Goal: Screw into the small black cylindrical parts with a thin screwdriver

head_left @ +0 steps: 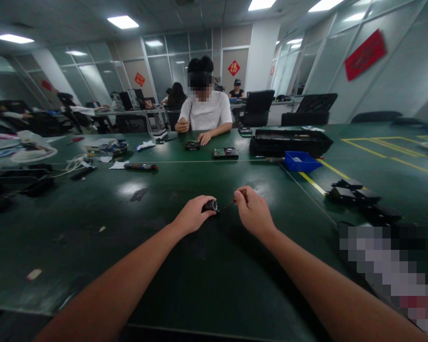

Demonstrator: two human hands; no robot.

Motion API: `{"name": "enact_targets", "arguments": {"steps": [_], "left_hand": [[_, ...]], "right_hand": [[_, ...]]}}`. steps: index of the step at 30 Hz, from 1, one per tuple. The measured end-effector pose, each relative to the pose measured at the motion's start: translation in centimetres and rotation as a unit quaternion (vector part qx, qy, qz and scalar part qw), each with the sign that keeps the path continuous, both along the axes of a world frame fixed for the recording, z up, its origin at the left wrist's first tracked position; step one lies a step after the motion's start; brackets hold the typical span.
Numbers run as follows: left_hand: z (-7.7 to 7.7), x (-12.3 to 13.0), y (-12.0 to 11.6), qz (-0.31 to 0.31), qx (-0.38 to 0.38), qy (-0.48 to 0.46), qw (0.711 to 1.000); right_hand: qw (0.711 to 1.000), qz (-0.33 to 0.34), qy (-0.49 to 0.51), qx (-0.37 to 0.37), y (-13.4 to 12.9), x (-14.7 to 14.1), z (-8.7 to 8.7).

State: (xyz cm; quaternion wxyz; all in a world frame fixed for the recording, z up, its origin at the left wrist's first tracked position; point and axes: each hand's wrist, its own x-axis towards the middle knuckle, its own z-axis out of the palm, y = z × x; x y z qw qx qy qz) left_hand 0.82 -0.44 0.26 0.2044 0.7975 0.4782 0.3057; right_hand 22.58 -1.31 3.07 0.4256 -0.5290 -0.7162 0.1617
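Note:
My left hand is closed around a short black cylinder with a pale ring at its end; its exact kind is unclear. A small dark piece shows just below that ring, too small to make out. In my right hand is a screwdriver with a reddish handle, gripped between thumb and fingers. Its thin shaft slants down and left to the small dark piece beside the cylinder; whether the tip touches cannot be made out. Both hands are just above the green table.
Across the table a person in a white shirt works at a small device. A circuit board, a long black tray and a blue bin stand ahead. Black blocks lie right; a pen-like tool and cables lie left.

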Motion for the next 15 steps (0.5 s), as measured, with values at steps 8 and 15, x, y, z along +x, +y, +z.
{"name": "enact_targets", "arguments": {"steps": [8,15], "left_hand": [[0.3,-1.2,1.0,0.064,-0.045,-0.238,0.968],[3.1,-1.8,0.2,0.043,-0.133,-0.351,0.926]], "right_hand": [[1.0,-0.01,0.02,-0.004,0.0,0.3,-0.2],[0.999,0.001,0.043,-0.011,-0.1,0.5,-0.1]]}}
